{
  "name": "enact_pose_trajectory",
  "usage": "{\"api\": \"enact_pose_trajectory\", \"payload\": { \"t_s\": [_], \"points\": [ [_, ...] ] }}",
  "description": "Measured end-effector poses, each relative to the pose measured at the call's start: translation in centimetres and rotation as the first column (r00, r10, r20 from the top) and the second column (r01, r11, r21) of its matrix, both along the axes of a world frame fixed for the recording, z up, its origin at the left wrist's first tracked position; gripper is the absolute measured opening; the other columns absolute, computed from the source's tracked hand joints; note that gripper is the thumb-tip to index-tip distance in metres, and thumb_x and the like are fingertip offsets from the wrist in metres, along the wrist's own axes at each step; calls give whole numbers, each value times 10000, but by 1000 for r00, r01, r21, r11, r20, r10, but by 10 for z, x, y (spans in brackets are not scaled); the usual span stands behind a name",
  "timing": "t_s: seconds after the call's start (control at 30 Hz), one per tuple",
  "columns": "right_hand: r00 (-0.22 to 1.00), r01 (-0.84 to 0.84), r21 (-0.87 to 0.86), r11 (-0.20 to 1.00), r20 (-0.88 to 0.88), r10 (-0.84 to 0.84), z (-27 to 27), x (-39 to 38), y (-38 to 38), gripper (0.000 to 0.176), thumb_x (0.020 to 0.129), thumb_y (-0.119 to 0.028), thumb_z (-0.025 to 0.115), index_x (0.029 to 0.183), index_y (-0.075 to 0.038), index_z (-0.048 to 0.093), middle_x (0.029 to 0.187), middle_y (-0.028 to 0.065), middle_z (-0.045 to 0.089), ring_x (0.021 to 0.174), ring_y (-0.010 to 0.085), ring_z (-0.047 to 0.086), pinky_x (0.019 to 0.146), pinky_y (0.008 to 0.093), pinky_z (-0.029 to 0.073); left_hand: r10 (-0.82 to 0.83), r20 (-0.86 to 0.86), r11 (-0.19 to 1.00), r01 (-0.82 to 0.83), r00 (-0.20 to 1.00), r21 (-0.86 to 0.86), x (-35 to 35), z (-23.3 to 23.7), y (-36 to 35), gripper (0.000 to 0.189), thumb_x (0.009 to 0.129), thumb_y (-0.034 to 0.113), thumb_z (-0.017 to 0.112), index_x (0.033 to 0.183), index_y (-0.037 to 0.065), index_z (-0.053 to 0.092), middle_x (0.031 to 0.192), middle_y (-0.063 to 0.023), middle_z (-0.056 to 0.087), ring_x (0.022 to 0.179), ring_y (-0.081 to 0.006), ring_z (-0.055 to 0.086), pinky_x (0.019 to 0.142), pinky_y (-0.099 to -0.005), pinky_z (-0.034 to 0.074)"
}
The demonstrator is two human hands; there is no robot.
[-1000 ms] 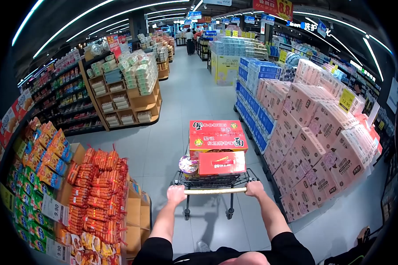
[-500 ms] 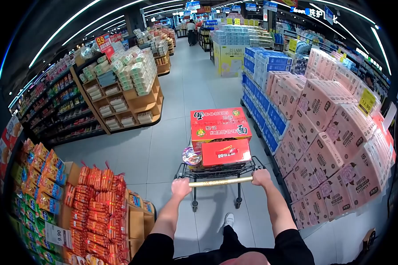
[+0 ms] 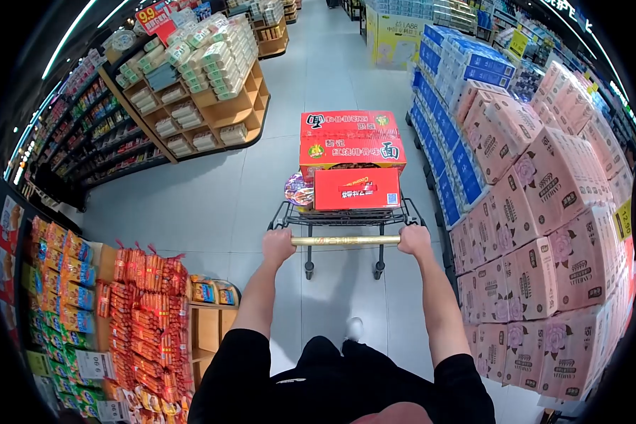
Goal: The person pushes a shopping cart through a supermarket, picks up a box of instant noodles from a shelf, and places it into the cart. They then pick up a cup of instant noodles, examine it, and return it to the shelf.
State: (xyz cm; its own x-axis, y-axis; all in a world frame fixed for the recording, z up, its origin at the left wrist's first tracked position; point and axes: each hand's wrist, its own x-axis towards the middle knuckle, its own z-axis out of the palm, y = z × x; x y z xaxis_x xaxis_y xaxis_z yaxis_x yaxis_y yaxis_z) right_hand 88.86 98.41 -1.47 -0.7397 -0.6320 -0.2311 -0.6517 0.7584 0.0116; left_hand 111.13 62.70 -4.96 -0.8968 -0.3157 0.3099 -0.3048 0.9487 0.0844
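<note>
My left hand (image 3: 278, 245) is closed round the left end of the yellowish handlebar of a shopping cart (image 3: 346, 241). At the bar's other end my right hand (image 3: 414, 240) grips it in the same way. A large red carton with Chinese lettering (image 3: 350, 138) rides in the cart, and a smaller red box (image 3: 357, 189) sits on the near side of it. Left of the small box is a round purple-and-white package (image 3: 299, 189), partly hidden. Both arms reach forward, with the cart straight ahead of me.
Pink tissue packs (image 3: 537, 275) are stacked high close on the right, with blue-and-white packs (image 3: 442, 141) beyond. A wooden shelf of packaged paper goods (image 3: 212, 92) stands ahead left. Red-wrapped sausages (image 3: 145, 318) and snack bags fill the near-left display. Grey tiled floor (image 3: 325, 78) runs ahead between the displays.
The view has tilted downward, so the cart and my hands appear higher. The side displays have shifted closer as I move along the aisle. Both hands have stayed on the handlebar.
</note>
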Motion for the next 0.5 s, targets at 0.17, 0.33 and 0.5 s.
{"api": "enact_pose_trajectory", "payload": {
  "t_s": [0.17, 0.33, 0.5],
  "points": [
    [997, -37, -14, 999, -63, 36, -3, -57, -25, 192, 677, -201, 630, 814, -134, 747, 793, 104, 720, 781, 290, 706, 699, 408, 558, -40, -110, 999, 37, 993, -34, -51, 2, -23, 106, 647, 157, 661, 614, 115, 569, 575, -82, 586, 547, -287, 607, 549, -409, 484],
    [997, -47, -19, 999, -59, 45, -1, -117, -52, 174, 720, -263, 658, 812, -137, 736, 770, 111, 708, 764, 306, 695, 699, 426, 552, -39, -130, 998, 32, 991, -57, -109, 1, -49, 123, 637, 165, 668, 605, 120, 558, 566, -73, 581, 535, -282, 600, 536, -409, 481],
    [998, -55, 49, 997, 20, 54, 28, -167, -92, 239, 761, -333, 669, 882, -141, 743, 847, 108, 723, 831, 295, 698, 749, 425, 555, -3, -109, 999, -3, 994, -50, -171, -4, -88, 116, 647, 171, 678, 608, 124, 579, 594, -67, 617, 580, -273, 630, 572, -403, 499]
  ]
}}
